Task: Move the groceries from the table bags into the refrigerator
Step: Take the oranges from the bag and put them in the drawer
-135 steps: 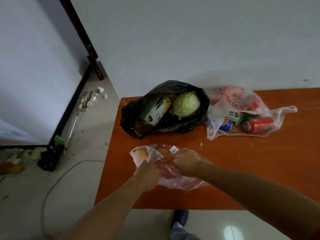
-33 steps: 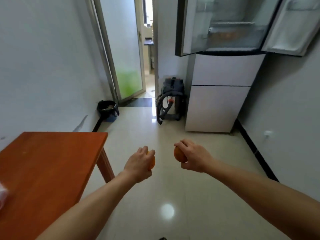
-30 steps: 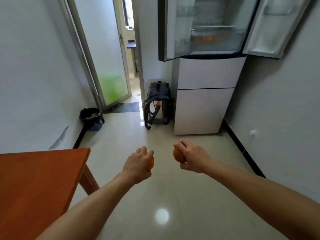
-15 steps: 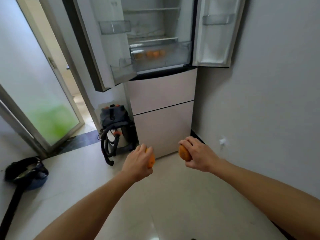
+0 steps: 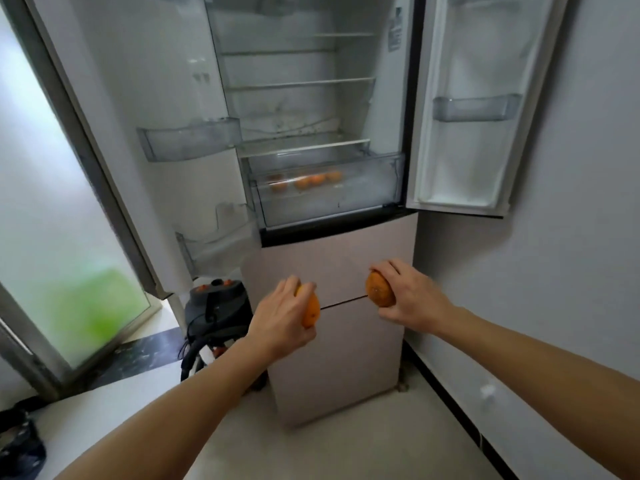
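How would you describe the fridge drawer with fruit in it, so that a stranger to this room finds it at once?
Start at the tall refrigerator with its upper doors swung open. Look below the glass shelves, at the bottom of the open compartment, for a clear plastic drawer. It is the only place there with oranges showing through its front.

Left orange: gripped in the left hand, largely covered by the fingers, bright rind shown at its right edge. Right orange: gripped in the right hand, duller speckled rind turned toward the camera. Both are held level, apart, before the fridge lower front. Left door and right door are swung wide. More oranges are seen lying in the clear drawer at the bottom of the open section.
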A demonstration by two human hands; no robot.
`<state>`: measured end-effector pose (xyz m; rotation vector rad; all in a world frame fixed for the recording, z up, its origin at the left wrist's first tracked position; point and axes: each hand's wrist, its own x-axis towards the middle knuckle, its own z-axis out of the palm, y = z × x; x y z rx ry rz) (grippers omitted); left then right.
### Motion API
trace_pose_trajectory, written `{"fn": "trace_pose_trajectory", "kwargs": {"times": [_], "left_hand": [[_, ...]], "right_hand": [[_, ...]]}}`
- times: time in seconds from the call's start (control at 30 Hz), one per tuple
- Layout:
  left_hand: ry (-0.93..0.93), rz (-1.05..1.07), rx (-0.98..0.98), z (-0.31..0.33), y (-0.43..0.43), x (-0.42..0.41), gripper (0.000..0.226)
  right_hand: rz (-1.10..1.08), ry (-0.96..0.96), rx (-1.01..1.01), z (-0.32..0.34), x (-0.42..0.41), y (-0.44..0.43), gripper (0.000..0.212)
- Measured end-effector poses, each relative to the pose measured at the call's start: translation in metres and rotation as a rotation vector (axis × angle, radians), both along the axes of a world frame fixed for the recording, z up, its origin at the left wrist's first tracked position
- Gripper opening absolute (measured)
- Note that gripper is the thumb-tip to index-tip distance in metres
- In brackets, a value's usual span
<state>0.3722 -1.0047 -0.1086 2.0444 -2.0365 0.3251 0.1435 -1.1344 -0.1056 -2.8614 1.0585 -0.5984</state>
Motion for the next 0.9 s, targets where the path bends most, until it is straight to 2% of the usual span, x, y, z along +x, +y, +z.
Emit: {"fn": "trace_pose_trajectory", "kwargs": {"times": [0.2,0.47,0.57,0.67,0.9], "left_hand": [[0.117,0.025,-0.270,0.071,-0.121,0.068,0.066],[0.228,0.117,-0.415,0.159,-0.265,0.116,0.062],[0.232,0.173,-0.352,0.172,-0.310,0.138,0.060],[0.165,0.238,-0.219,0.175,-0.351,0.163,0.059],[-0.055,0.320,0.181,0.158,-0.437,0.216,0.067]], "right_hand": [[0.004,-0.169,-0.130,0.071,0.073,-0.116,0.076],[-0.010,-0.256,-0.232,0.166,0.127,-0.237,0.076],[0.015,-0.232,-0.247,0.187,0.149,-0.282,0.075],[0.040,-0.125,-0.269,0.199,0.178,-0.333,0.073],[0.190,0.381,-0.288,0.191,0.263,-0.443,0.067]]}}
